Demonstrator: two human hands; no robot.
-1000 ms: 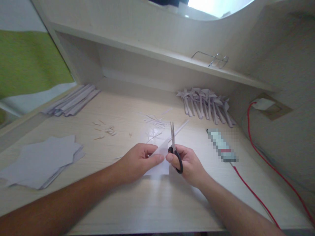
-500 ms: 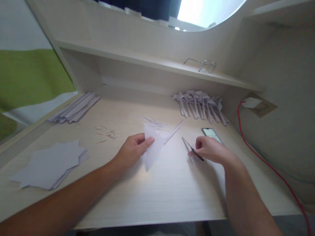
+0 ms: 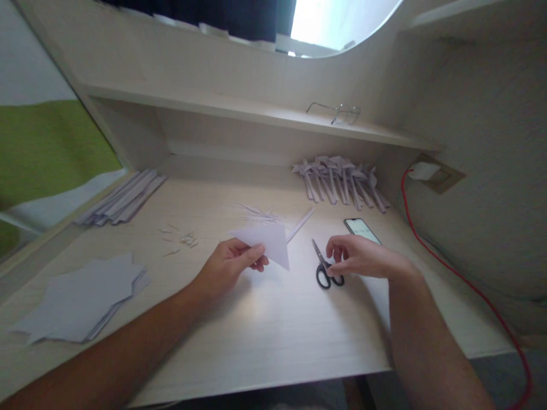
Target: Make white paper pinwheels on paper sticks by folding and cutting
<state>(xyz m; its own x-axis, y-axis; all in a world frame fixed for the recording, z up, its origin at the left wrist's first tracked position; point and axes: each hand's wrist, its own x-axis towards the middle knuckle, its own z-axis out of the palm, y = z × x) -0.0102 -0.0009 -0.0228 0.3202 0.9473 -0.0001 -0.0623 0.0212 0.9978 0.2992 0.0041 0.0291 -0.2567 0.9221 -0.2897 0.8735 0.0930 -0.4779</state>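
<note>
My left hand (image 3: 239, 259) pinches a folded piece of white paper (image 3: 273, 245) between thumb and fingers, above the middle of the desk. The paper looks three-cornered. A pair of black-handled scissors (image 3: 323, 266) lies flat on the desk, blades pointing away from me. Over the handles hovers my right hand (image 3: 359, 256), its fingers curved and apart; whether a fingertip still touches a handle I cannot tell. Behind the held paper are thin white paper slivers (image 3: 258, 215) and a longer paper strip (image 3: 300, 224).
Paper squares (image 3: 92, 299) are stacked at left, below a bundle of paper sticks (image 3: 122, 196). Small pale bits (image 3: 188, 239) lie nearby. Several paper pinwheels (image 3: 342, 176) stand in a row at back right. A phone (image 3: 362, 229), red cable (image 3: 448, 270) and shelf with glasses (image 3: 346, 114) are rightward.
The scissors, upright in my right hand before, now lie flat on the desk, and the fingers have loosened. My left hand has turned the paper from upright to a flatter angle.
</note>
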